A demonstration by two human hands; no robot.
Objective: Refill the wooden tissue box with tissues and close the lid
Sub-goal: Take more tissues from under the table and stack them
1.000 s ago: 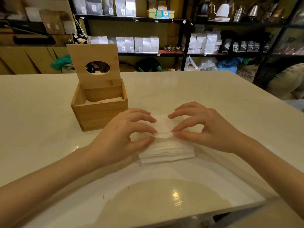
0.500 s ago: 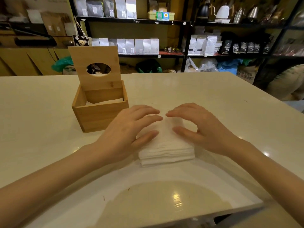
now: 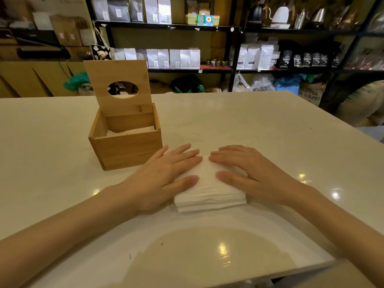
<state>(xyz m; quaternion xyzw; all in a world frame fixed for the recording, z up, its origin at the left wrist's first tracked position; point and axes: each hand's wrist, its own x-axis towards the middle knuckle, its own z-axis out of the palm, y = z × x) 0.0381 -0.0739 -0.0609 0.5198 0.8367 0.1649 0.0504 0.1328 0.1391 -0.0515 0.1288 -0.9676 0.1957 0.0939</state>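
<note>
A stack of folded white tissues point(image 3: 208, 194) lies on the pale table, near its front middle. My left hand point(image 3: 164, 175) rests flat on the stack's left side, fingers stretched out. My right hand point(image 3: 247, 173) lies flat on the right side, fingertips almost meeting those of the left. Behind and to the left stands the wooden tissue box point(image 3: 126, 146), its lid point(image 3: 119, 86) with an oval hole raised upright at the back. A few white tissues point(image 3: 133, 130) show low inside the box.
The white table point(image 3: 249, 125) stretches wide to the right and back, its front edge close below my arms. Dark shelves point(image 3: 228, 30) with bags, kettles and packets stand behind the table. Sacks and plastic bags lie on the floor beyond.
Both hands have gone from pinching the top tissue with bent fingers to lying flat and spread on the stack. The box and lid have not moved.
</note>
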